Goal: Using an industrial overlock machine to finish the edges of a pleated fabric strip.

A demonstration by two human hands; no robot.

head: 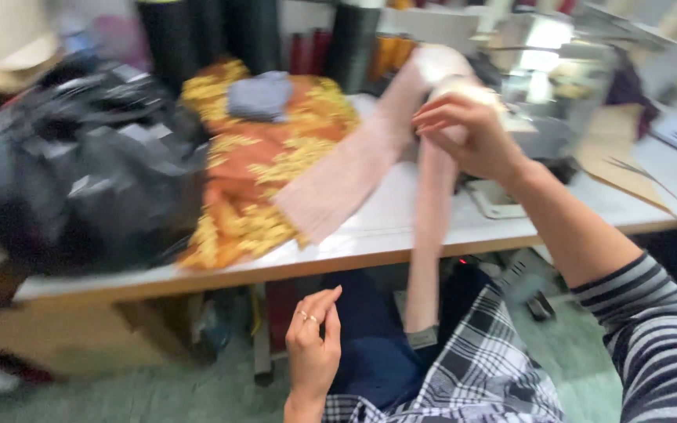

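Surface (401, 227): white, sewing machine (546, 86) behind, orange-gold fabric (264, 168) heaped left.
Right hand (472, 137): grip pinching pink strip (432, 235), lifted, partly draped.
Left hand (313, 348): loose, empty, near lap.

A bulging black plastic sack (88, 168), glossy and heavily creased, fills the left end of the tabletop (385, 223), reaching from the back edge almost to the front edge. It is the only package in view. Below the front edge, near its middle, a small grey rectangular tab (422, 338) sits at the lower end of a hanging pink fabric strip (431, 235); it may be a sewn-on label, though motion blur hides any detail.
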